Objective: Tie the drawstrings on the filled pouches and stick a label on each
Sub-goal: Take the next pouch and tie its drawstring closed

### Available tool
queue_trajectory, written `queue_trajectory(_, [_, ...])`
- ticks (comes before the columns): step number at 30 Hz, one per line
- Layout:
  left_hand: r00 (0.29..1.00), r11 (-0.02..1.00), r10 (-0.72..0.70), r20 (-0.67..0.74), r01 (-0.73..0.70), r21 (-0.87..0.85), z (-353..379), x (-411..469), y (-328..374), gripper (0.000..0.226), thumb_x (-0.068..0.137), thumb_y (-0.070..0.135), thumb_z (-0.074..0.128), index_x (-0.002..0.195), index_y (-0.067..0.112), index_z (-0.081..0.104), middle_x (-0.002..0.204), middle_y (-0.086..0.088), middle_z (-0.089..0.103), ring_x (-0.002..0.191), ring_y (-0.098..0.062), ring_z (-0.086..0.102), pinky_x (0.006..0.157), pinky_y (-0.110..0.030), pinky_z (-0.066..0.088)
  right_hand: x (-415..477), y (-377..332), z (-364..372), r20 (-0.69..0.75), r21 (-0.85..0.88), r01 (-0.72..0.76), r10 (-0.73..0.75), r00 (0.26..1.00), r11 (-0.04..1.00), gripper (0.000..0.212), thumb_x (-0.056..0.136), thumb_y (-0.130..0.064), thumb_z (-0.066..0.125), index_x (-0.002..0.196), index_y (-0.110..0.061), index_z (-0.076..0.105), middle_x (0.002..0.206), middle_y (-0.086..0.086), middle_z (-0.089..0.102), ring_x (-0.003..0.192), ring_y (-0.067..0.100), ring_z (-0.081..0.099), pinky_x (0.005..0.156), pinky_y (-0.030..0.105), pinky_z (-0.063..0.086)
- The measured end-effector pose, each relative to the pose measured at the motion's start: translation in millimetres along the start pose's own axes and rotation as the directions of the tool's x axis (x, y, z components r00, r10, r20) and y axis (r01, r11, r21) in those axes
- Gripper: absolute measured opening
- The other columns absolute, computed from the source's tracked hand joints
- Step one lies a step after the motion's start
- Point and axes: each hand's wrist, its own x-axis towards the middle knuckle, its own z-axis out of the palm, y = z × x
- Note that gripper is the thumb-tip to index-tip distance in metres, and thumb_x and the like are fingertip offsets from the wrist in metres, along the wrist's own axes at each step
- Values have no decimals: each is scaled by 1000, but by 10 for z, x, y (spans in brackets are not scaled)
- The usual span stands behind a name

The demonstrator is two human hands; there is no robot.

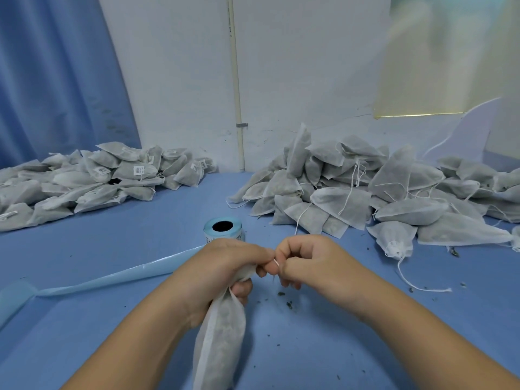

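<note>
A filled white fabric pouch (pixel 221 336) hangs down toward me at the bottom centre. My left hand (pixel 225 268) grips its gathered neck. My right hand (pixel 306 260), just to the right and touching the left fingertips, pinches the pouch's thin white drawstring (pixel 276 262). A roll of labels (pixel 223 230) with a pale blue liner stands upright on the blue table just behind my hands. Its spent liner strip (pixel 107 280) trails away to the left.
A heap of labelled pouches (pixel 92 178) lies at the back left. A bigger heap of pouches with loose strings (pixel 380 192) fills the back right, one pouch (pixel 394 237) nearest my right hand. Dark crumbs (pixel 284 298) dot the blue table (pixel 365 333). A white wall stands behind.
</note>
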Motion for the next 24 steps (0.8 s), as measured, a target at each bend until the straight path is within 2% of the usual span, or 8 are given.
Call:
queue_trajectory(3, [999, 999, 12, -30, -11, 36, 12, -5, 6, 16, 66, 29, 69, 64, 14, 73, 55, 6, 54, 39, -11, 35, 50, -24, 29, -11, 10, -31, 27, -22, 7, -7, 1000, 1000, 8, 65, -22, 55, 65, -26, 61, 64, -14, 60, 66, 6, 56, 65, 23, 43])
queue_trajectory(6, [996, 993, 49, -71, -41, 110, 27, 0, -5, 16, 65, 29, 75, 64, 13, 74, 45, 3, 36, 42, -14, 35, 50, -26, 31, -22, 16, -44, 61, -35, 10, -8, 998, 999, 9, 65, -20, 52, 66, -25, 60, 60, -17, 60, 61, 3, 54, 61, 15, 43])
queue_trajectory(9, [988, 977, 129, -89, -111, 182, 40, 14, -29, 17, 74, 26, 76, 66, 11, 76, 46, 0, 29, 45, -15, 32, 47, -23, 38, -10, 46, -61, 55, -61, -19, 22, 998, 998, 10, 65, -22, 53, 66, -26, 62, 60, -12, 58, 61, 4, 55, 66, 25, 42])
queue_trajectory(11, [981, 963, 167, -101, -141, 231, 46, 22, -43, 19, 75, 31, 75, 69, 12, 77, 52, -9, 37, 44, -16, 40, 49, -23, 41, -3, 74, -79, 44, -78, -43, 47, 998, 996, 9, 63, -25, 53, 66, -27, 62, 60, -10, 58, 62, 7, 53, 67, 32, 40])
queue_trajectory(15, [967, 925, 226, -121, -174, 337, 96, 35, -78, 28, 65, 48, 70, 71, 21, 78, 75, -24, 59, 47, -15, 55, 60, -29, 45, 0, 112, -95, 24, -113, -67, 70, 997, 991, 14, 58, -35, 53, 67, -27, 61, 58, -12, 57, 64, 13, 48, 65, 34, 38])
queue_trajectory(18, [949, 916, 269, -164, -199, 348, 134, 61, -114, 25, 67, 47, 70, 69, 23, 78, 79, -11, 68, 45, -15, 57, 62, -32, 48, 7, 125, -110, 13, -109, -80, 82, 997, 991, 18, 54, -38, 52, 66, -27, 60, 61, -11, 57, 67, 15, 49, 66, 36, 40])
queue_trajectory(20, [941, 914, 277, -194, -196, 355, 149, 82, -133, 21, 71, 45, 74, 68, 24, 77, 73, -13, 67, 44, -14, 58, 59, -28, 47, 14, 134, -118, 8, -108, -84, 85, 996, 991, 20, 52, -40, 52, 65, -27, 59, 63, -9, 58, 68, 17, 48, 66, 36, 40])
queue_trajectory(24, [903, 896, 322, -283, -194, 398, 157, 120, -179, 19, 77, 37, 73, 65, 22, 74, 57, 14, 61, 40, -9, 56, 43, -19, 38, 19, 150, -118, 14, -107, -86, 88, 996, 990, 20, 52, -42, 51, 64, -28, 59, 59, -11, 58, 66, 16, 48, 66, 36, 40])
